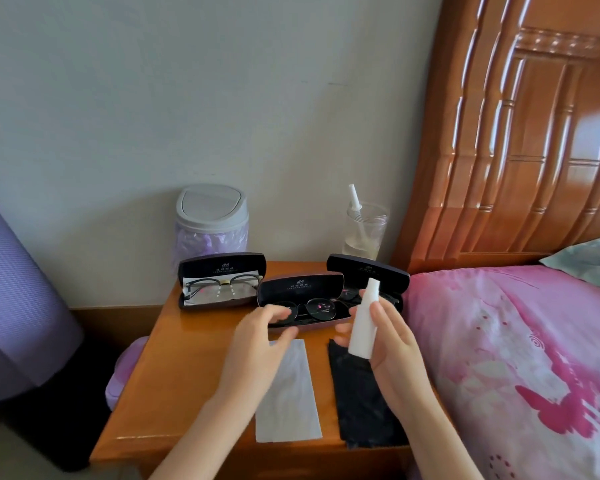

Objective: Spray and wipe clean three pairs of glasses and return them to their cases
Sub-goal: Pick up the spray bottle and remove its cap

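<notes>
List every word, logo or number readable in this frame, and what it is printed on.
Nothing can be quoted with confidence.
On the left case lid: pale logo above a line of characters, too blurred to read.
On the middle case lid: same kind of print, too blurred to read.
On the right case lid: faint print, too blurred to read.
On the spray bottle held by the right hand: no text visible.
</notes>
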The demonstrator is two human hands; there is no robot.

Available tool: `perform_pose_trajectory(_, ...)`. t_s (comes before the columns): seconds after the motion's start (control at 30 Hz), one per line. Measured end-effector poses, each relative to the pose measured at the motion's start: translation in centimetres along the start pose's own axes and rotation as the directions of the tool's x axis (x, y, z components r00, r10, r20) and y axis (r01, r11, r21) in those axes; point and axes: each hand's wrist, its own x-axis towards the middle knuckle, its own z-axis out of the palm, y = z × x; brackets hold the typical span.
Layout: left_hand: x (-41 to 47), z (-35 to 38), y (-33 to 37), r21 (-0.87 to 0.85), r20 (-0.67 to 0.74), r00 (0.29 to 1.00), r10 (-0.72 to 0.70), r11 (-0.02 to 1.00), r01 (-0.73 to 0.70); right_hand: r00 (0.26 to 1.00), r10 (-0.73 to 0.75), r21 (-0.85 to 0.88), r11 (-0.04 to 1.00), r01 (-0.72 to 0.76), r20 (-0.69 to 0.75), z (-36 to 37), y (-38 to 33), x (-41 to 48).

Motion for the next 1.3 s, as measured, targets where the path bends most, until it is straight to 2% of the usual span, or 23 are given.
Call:
perform_pose_trajectory(0.2, 4.5, 1.1, 0.7, 0.359, 0.037, 0.990, 0.133, 0.923, -0.138, 1.000, -0.008, 0.031, 0.999, 0.009, -0.029, -0.7, 0.3, 0.2)
perform_pose_trajectory(0.37, 6.2, 3.0, 1.3, 0.560, 0.138, 0.987, 0.080, 0.816, -0.144, 0.999, -0.022, 0.021, 1.000, 0.023, -0.041, -1.0, 0.2, 0.3)
perform_pose_trajectory(0.47, 6.5, 3.5, 1.2, 0.605, 0.148, 0.988, 0.055, 0.785, -0.134, 0.998, -0.043, 0.005, 0.999, 0.043, -0.046, -1.2, 0.0, 0.3)
perform_pose_trajectory(0.63, 6.8, 3.9, 0.7, 0.599, 0.124, 0.990, 0.061, 0.791, -0.124, 0.997, -0.054, -0.023, 0.998, 0.053, -0.049, -1.2, 0.0, 0.3)
perform_pose_trajectory(0.8, 6.9, 3.9, 0.4, 0.534, 0.071, 0.995, 0.072, 0.840, -0.099, 0.998, -0.044, -0.045, 0.998, 0.043, -0.037, -1.1, 0.2, 0.2)
perform_pose_trajectory(0.97, 6.1, 2.1, 1.7, 0.445, -0.002, 0.971, 0.239, 0.870, -0.212, 0.997, -0.060, 0.004, 0.998, 0.060, -0.053, -1.2, 0.3, 0.5)
perform_pose_trajectory(1.13, 4.3, -1.2, 4.0, 0.374, -0.079, 0.931, 0.357, 0.876, -0.304, 0.979, -0.181, -0.203, 0.966, 0.159, -0.096, -1.0, 0.0, 0.6)
perform_pose_trajectory(1.23, 3.0, -2.5, 4.6, 0.326, -0.061, 0.932, 0.357, 0.890, -0.320, 0.964, -0.242, -0.256, 0.944, 0.208, -0.109, -0.7, -0.4, 1.0)
perform_pose_trajectory(1.3, 2.2, -3.0, 4.7, 0.306, -0.043, 0.936, 0.350, 0.896, -0.321, 0.971, -0.228, -0.238, 0.950, 0.204, -0.077, -0.5, -0.9, 1.0)
